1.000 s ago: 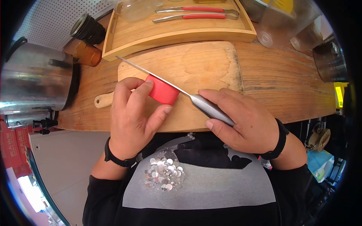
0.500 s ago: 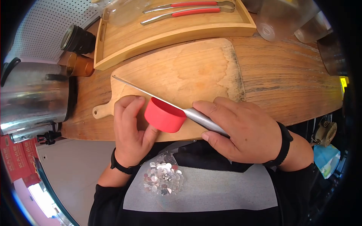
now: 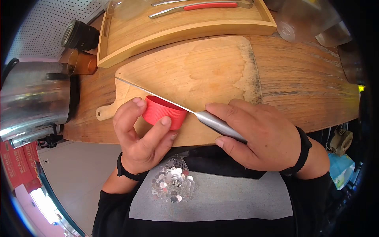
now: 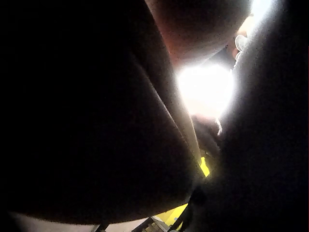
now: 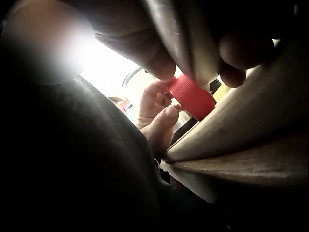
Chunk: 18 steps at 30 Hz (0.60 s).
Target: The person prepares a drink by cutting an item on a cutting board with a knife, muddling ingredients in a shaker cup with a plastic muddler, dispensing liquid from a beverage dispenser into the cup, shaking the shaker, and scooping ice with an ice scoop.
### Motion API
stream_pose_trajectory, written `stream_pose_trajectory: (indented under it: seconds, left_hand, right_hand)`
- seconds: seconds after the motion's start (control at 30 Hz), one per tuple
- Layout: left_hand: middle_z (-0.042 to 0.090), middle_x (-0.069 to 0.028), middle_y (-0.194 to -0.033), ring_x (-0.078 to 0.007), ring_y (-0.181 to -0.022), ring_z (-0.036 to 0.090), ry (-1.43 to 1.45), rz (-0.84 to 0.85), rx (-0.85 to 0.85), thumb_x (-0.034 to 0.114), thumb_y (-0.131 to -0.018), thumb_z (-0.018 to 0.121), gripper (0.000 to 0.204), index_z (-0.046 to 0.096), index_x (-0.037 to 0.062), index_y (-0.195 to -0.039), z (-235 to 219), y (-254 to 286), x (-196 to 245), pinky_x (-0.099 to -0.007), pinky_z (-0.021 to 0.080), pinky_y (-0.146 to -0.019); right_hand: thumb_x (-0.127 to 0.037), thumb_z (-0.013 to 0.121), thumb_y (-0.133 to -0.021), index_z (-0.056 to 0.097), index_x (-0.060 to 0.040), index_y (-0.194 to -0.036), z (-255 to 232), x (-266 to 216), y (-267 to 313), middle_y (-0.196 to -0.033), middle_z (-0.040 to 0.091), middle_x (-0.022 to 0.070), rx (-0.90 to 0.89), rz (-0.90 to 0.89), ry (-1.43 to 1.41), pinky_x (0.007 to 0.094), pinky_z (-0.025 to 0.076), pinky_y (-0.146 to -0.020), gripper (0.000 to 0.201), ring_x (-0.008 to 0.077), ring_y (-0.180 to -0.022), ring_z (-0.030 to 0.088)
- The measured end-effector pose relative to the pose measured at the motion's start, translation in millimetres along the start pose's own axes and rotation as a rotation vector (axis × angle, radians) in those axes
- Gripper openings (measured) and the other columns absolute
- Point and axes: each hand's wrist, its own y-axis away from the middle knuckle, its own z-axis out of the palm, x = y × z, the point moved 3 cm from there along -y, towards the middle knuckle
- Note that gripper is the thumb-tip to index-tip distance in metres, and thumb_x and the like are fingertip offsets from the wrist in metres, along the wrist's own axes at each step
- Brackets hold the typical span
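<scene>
In the head view my left hand [image 3: 138, 148] pinches a red ribbed screw lid [image 3: 160, 114] between thumb and fingers, its hollow side facing up and away. My right hand [image 3: 262, 138] grips the grey metal handle of a knife [image 3: 219, 125]. The blade slants up to the left, its thin edge-on line passing along the lid's far rim. Below both lies a wooden cutting board [image 3: 213, 67]. The right wrist view shows the lid [image 5: 193, 96] with the left fingers behind it. Mostly dark, the left wrist view hides the left hand's grip.
Behind the board a wooden tray [image 3: 189, 31] holds red-handled tongs [image 3: 209, 6]. A large metal pot [image 3: 35, 98] stands at the left, near an amber cup [image 3: 82, 63] and a black lens-shaped cup [image 3: 81, 35]. Clear containers [image 3: 304, 23] stand at the back right.
My left hand has turned the lid, so its hollow inside now shows with the ribbed side towards me. The thumb has come onto its near side. My right hand keeps its grip on the knife.
</scene>
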Motion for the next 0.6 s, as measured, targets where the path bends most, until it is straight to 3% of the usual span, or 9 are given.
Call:
stream_pose_trajectory:
  seconds: [0.2, 0.37, 0.43, 0.6]
  left_hand:
    - [0.048, -0.018, -0.121, -0.0344, -0.108, 0.05, 0.038, -0.011, 0.025, 0.005, -0.065, 0.078, 0.051, 0.063, 0.0143, -0.113, 1.1, -0.4, -1.5, -0.042, 0.044, -0.088]
    - [0.048, -0.0185, -0.121, -0.0339, -0.107, 0.05, 0.028, -0.05, 0.038, 0.003, -0.065, 0.077, 0.051, 0.063, 0.0141, -0.113, -0.5, 0.7, -2.0, -0.0411, 0.044, -0.088]
    - [0.04, -0.0185, -0.129, -0.0347, -0.117, 0.044, 0.028, -0.067, -0.051, 0.002, -0.077, 0.068, 0.05, 0.054, 0.016, -0.122, -0.5, 2.8, -2.9, -0.046, 0.038, -0.097]
    - [0.04, -0.0175, -0.128, -0.0342, -0.116, 0.044, 0.01, -0.069, -0.048, 0.003, -0.077, 0.068, 0.048, 0.054, 0.0154, -0.122, -1.9, 2.2, -2.7, -0.0455, 0.038, -0.097]
  right_hand:
    - [-0.015, 0.065, -0.08, 0.052, -0.0011, -0.123, -6.5, -5.8, 0.1, -0.083, 0.058, 0.0139, 0.088, -0.055, -0.006, 0.0364, 0.047, -0.059, 0.047, 0.0299, -0.068, 0.059]
    - [-0.016, 0.065, -0.08, 0.052, -0.0012, -0.123, -1.1, -3.9, -2.3, -0.083, 0.056, 0.013, -0.026, 0.003, 0.063, 0.0374, 0.047, -0.059, 0.047, 0.0305, -0.069, 0.059]
    - [-0.016, 0.065, -0.08, 0.052, -0.0012, -0.123, 0.0, -3.8, -3.6, -0.083, 0.056, 0.013, -0.03, 0.005, 0.069, 0.0375, 0.047, -0.059, 0.047, 0.0305, -0.069, 0.059]
    - [-0.016, 0.065, -0.08, 0.052, -0.0011, -0.123, 0.6, -2.8, -3.9, -0.084, 0.056, 0.013, -0.022, -0.002, 0.07, 0.0371, 0.047, -0.059, 0.048, 0.0304, -0.069, 0.059]
